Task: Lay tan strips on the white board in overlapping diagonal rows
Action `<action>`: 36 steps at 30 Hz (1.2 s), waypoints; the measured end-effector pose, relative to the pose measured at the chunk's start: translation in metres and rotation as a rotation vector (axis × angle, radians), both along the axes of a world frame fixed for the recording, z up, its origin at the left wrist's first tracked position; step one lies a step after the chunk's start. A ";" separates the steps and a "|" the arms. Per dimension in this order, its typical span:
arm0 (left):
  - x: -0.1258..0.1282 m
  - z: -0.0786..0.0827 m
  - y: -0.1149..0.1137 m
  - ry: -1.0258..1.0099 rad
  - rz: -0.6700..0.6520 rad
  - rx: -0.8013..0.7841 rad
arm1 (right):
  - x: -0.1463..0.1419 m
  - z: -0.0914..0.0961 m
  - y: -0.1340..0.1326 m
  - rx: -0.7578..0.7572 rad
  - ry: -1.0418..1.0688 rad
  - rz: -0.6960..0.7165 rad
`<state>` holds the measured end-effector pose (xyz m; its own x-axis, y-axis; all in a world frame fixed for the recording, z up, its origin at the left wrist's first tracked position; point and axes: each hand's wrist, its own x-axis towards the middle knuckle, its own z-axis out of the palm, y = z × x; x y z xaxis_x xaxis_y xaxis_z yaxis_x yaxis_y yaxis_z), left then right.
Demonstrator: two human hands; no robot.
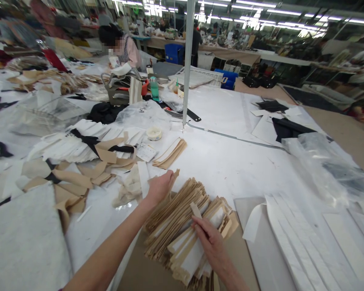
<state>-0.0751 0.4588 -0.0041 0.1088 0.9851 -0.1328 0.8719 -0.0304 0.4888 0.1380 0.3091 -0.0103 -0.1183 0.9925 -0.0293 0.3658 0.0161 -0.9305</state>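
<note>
A fanned stack of tan and white strip-shaped pieces (176,222) lies on the white table (230,161) right in front of me. My left hand (159,186) rests on the stack's far left end, fingers curled over the top pieces. My right hand (208,238) lies on the stack's near right part and pinches one tan strip (196,210) that sticks up between thumb and fingers. Both forearms reach in from the bottom edge.
A smaller tan stack (170,153) and a tape roll (154,133) lie further back. Loose tan, white and black cut pieces (79,161) spread on the left. White strips (291,242) and clear plastic bags (327,169) lie right. A metal pole (188,60) stands ahead. A person (121,46) works at the back.
</note>
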 end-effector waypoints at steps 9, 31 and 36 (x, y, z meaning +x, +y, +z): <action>0.000 -0.020 -0.009 -0.145 -0.209 -0.085 | 0.009 0.001 -0.001 -0.061 0.016 0.021; -0.013 -0.039 -0.039 0.003 -0.129 -0.055 | 0.013 -0.013 -0.002 -0.089 0.014 0.066; -0.007 -0.035 -0.041 0.042 -0.160 -0.029 | 0.012 -0.012 -0.003 -0.095 0.018 0.055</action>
